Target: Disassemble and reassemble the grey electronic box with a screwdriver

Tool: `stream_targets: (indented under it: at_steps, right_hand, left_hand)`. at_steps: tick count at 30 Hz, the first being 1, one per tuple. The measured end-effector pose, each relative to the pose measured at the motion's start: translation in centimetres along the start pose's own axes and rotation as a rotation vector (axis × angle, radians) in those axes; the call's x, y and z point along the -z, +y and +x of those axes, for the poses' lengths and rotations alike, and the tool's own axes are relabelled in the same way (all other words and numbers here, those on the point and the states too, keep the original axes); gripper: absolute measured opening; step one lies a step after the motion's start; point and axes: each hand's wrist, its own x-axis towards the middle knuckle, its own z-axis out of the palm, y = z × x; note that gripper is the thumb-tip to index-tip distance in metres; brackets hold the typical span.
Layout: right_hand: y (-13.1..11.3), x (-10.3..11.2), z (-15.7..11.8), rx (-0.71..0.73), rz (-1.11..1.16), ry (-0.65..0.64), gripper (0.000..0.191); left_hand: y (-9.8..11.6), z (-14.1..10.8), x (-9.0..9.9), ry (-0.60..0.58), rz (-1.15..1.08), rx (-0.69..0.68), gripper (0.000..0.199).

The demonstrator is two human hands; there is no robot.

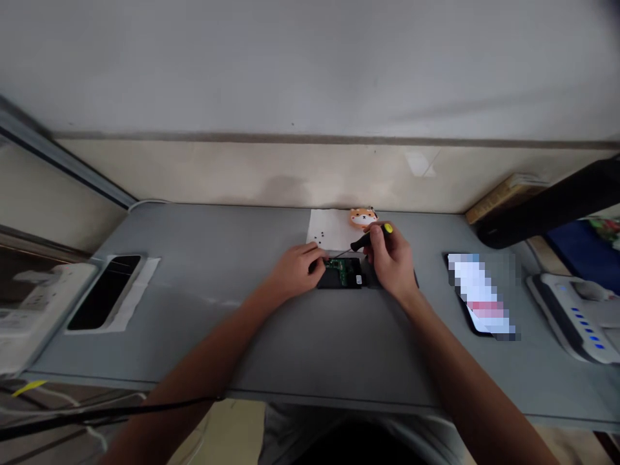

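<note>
My right hand [391, 258] is closed round a black screwdriver [361, 241] with a yellow end cap. Its thin shaft slants down to the left, and the tip is close to my left fingers. Flat on the table lies an opened black device [356, 266] with a green circuit board [343, 270] showing and a small white label at its lower right. My left hand [303, 268], fingers curled, grips its left end and covers that part. Another dark piece lies partly hidden under my right hand. Behind the device, several tiny dark screws [320, 237] rest on white paper [334, 226].
An orange and white animal-faced case [363, 218] sits by the wall. At left, a dark phone [106, 290] lies on paper beside a white power strip [43, 310]. At right are a lit phone [479, 294], a power strip with blue switches [576, 316] and a black cylinder [547, 206].
</note>
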Motion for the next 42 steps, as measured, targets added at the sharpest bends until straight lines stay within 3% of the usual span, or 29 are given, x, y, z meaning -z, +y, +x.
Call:
stream_targets:
  at_steps: [8, 16, 21, 25, 29, 34, 37, 42]
  right_hand:
    - [-1.3, 0.3, -0.5, 0.114, -0.173, -0.111, 0.037]
    - [-3.4, -1.3, 1.1, 0.178, -0.253, -0.226, 0.035]
    - [-3.5, -2.1, 1.9, 0.173, -0.263, -0.140, 0.037]
    - [-2.4, -2.3, 1.7, 0.185, 0.012, -0.094, 0.023]
    - [-1.0, -2.6, 1.2, 0.082, 0.362, -0.158, 0.030]
    - [-0.5, -3.3, 1.2, 0.031, 0.434, -0.101, 0.047]
    - [-1.1, -3.3, 1.2, -0.050, 0.468, -0.135, 0.058]
    - [-1.4, -2.6, 1.0, -0.081, 0.565, -0.134, 0.049]
  left_hand:
    - [-0.3, 0.2, -0.2, -0.029, -0.101, 0.018, 0.025]
    - [-0.1, 0.2, 0.0, -0.020, -0.106, 0.022, 0.025]
    - [-0.3, 0.2, -0.1, -0.017, -0.094, 0.008, 0.023]
    - [-0.3, 0.2, -0.1, -0.024, -0.089, 0.001, 0.024]
    - [-0.4, 0.2, 0.0, -0.042, -0.088, -0.005, 0.022]
    - [-0.5, 0.2, 0.0, -0.051, -0.079, -0.018, 0.023]
    - [-0.5, 0.1, 0.0, -0.042, -0.075, -0.024, 0.024]
    - [-0.4, 0.0, 0.0, -0.024, -0.071, -0.040, 0.025]
